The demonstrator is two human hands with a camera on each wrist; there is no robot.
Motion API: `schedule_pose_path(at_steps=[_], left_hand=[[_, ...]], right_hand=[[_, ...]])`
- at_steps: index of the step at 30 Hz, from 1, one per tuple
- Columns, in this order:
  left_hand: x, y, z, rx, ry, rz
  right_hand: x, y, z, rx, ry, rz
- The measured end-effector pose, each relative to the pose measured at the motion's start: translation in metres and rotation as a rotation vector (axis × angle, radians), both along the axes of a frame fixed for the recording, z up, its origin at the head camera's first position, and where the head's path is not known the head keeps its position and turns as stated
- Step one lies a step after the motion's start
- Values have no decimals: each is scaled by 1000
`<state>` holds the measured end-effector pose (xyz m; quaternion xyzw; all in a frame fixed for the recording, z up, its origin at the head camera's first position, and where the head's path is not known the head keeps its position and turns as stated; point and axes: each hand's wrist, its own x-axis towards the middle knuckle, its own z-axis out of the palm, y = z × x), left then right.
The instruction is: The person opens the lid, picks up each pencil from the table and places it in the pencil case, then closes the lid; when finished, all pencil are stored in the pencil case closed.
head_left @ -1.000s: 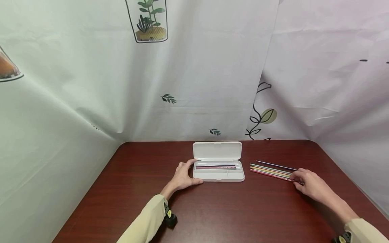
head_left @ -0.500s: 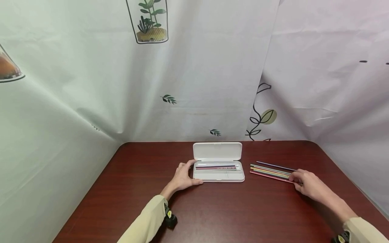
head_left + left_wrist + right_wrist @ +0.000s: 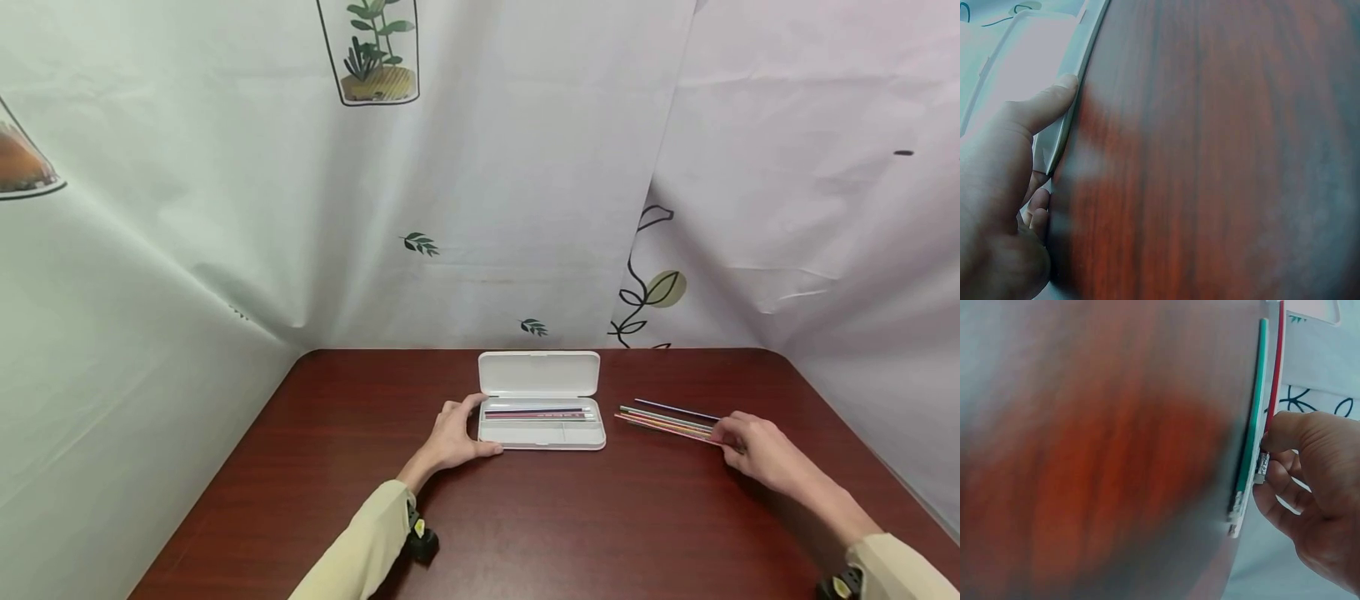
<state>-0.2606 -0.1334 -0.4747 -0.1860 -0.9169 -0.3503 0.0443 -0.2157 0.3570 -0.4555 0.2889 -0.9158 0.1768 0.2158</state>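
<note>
Left hand point(image 3: 448, 440) grips one white case point(image 3: 521, 432); right hand point(image 3: 757, 452) pinches one red pencil point(image 3: 1277, 362) toward the table's point(image 3: 570, 525) right edge.

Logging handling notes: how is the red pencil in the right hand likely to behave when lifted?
The red pencil is probably stiff, since it runs straight out from the right hand. It is likely light, being so thin. Pinched near one end, it may swing or dip at the far end.
</note>
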Motion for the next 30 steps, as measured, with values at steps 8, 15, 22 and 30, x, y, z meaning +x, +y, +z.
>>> schedule_pose_path(at_steps=[8, 15, 22, 30], left_hand=[[0, 0, 3, 6, -19, 5], [1, 0, 2, 16, -25, 5], [2, 1, 3, 24, -31, 8], [2, 1, 3, 25, -32, 6]], right_hand=[[-10, -18, 8, -13, 38, 47], [-18, -42, 15, -12, 2, 83], [-28, -64, 19, -12, -2, 125], [-39, -88, 20, 0, -52, 124]])
